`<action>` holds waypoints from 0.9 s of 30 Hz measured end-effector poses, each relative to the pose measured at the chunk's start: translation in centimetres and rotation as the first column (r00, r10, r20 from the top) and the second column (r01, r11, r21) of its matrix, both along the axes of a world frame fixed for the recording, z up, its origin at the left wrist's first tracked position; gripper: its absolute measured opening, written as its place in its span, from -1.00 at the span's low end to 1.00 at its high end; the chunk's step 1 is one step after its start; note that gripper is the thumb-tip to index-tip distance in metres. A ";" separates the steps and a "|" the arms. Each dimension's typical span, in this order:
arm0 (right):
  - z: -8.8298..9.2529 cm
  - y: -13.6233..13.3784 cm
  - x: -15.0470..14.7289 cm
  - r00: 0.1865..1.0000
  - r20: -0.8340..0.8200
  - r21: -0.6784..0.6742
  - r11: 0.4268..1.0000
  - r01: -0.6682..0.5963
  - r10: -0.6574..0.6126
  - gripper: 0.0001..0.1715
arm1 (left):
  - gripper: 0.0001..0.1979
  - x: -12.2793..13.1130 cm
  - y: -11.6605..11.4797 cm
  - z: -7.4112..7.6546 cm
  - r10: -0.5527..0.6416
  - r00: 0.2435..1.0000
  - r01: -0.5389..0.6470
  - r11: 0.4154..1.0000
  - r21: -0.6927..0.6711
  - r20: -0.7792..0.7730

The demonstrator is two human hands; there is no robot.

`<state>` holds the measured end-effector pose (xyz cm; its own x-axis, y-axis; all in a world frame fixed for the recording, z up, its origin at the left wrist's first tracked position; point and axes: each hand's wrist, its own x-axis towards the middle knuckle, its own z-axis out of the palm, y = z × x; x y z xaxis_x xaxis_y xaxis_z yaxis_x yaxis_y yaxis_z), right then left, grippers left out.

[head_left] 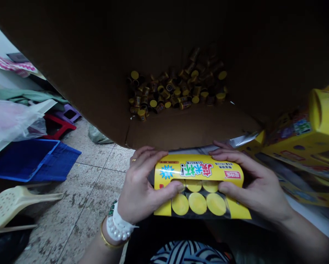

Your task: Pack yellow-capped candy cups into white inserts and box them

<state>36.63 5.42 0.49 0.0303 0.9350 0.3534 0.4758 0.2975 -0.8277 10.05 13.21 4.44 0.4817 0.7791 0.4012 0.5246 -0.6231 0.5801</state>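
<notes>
A yellow printed pack [198, 172] with several yellow-lidded cups behind a clear window is held in front of me at lower centre. My left hand [142, 187] grips its left end, thumb pressed on the window, a pearl bracelet at the wrist. My right hand [252, 183] grips its right end, thumb on the front and fingers over the top. Beyond them a big brown cardboard box [98, 73] lies open towards me, with a heap of several small brown and yellow cups [178, 91] at its back.
Yellow printed packaging [313, 135] is stacked at the right. On the tiled floor at left are a blue plastic crate [35, 161], a cream plastic chair [13, 205], red and purple stools [62, 123] and a clear plastic bag [13, 117].
</notes>
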 end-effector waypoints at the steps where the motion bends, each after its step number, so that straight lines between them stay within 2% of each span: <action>1: 0.1 0.0 0.0 1.000 -0.004 -0.006 1.000 0.003 -0.003 -0.47 | -0.47 0.0 -0.1 0.1 0.011 1.000 -0.011 1.000 0.011 0.002; 9: 0.0 0.0 -0.1 1.000 -0.003 0.001 1.000 -0.012 0.012 -0.48 | -0.50 -0.1 -0.4 -0.1 0.013 0.999 -0.016 0.993 0.116 0.029; 15: -0.1 0.1 0.1 0.999 0.023 0.039 0.999 -0.032 0.031 -0.49 | -0.54 -0.2 -0.7 0.2 0.009 1.000 -0.007 0.985 0.170 -0.010; 20: 0.1 0.2 0.1 0.999 0.030 0.042 0.999 -0.026 0.025 -0.49 | -0.62 -0.2 -0.8 0.2 -0.004 1.000 0.001 0.996 0.090 0.028; 24: 0.1 0.2 0.0 1.000 0.014 0.015 1.000 -0.017 0.017 -0.49 | -0.41 -0.3 -0.3 0.0 0.009 0.999 -0.011 0.999 -0.042 -0.034; 27: 0.0 0.2 0.0 1.000 0.011 0.008 1.000 -0.026 0.026 -0.49 | -0.44 -0.3 0.0 0.0 -0.035 0.999 0.034 0.999 -0.033 -0.032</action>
<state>36.64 5.58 0.48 0.0016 0.9324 0.3613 0.4767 0.3169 -0.8199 9.72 13.26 4.40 0.5211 0.7742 0.3593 0.5220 -0.6221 0.5835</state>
